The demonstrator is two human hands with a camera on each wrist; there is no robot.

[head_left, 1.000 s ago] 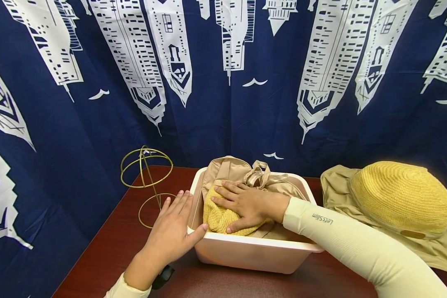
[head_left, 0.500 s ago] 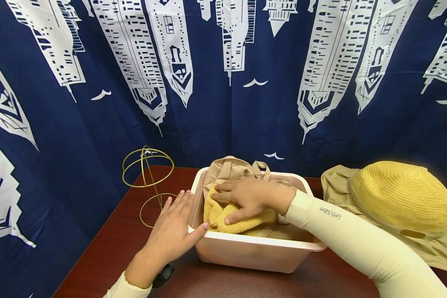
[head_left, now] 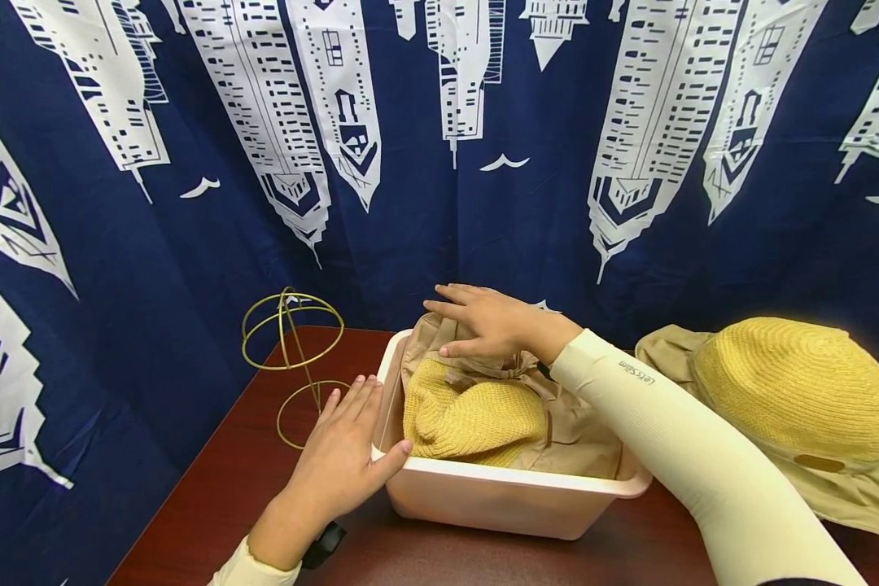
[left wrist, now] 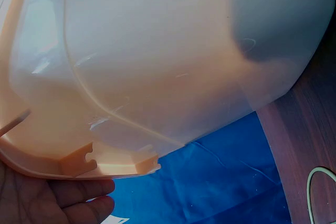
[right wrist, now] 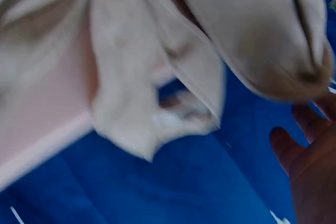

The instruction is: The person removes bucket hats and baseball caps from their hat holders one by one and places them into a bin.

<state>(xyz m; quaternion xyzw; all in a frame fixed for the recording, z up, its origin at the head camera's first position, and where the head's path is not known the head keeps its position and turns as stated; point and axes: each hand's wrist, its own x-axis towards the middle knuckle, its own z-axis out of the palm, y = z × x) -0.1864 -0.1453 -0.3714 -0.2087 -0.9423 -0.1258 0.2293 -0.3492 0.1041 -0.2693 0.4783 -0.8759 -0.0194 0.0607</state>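
Observation:
A pale pink plastic bin (head_left: 498, 492) stands on the table, holding a crumpled yellow-and-beige sun hat (head_left: 487, 415). The yellow woven part lies at the front left; beige cloth (head_left: 582, 431) bunches around it and over the back rim. My left hand (head_left: 344, 452) rests with straight fingers against the bin's left rim; from below, the left wrist view shows its fingertips at the bin's lip (left wrist: 105, 174). Over the back of the bin, my right hand (head_left: 494, 321) is spread above the beige cloth, holding nothing. In the right wrist view, a cloth strap (right wrist: 123, 77) hangs over the rim, blurred.
Another sun hat (head_left: 791, 391) with a yellow crown and beige brim lies at the right, partly behind my right sleeve. A gold wire hat stand (head_left: 293, 366) is left of the bin. A dark blue curtain (head_left: 410, 244) with white buildings hangs behind the reddish-brown table (head_left: 212, 488).
My right hand has lifted off the yellow part of the hat and moved up and back over the bin's far edge. The left hand stays at the rim.

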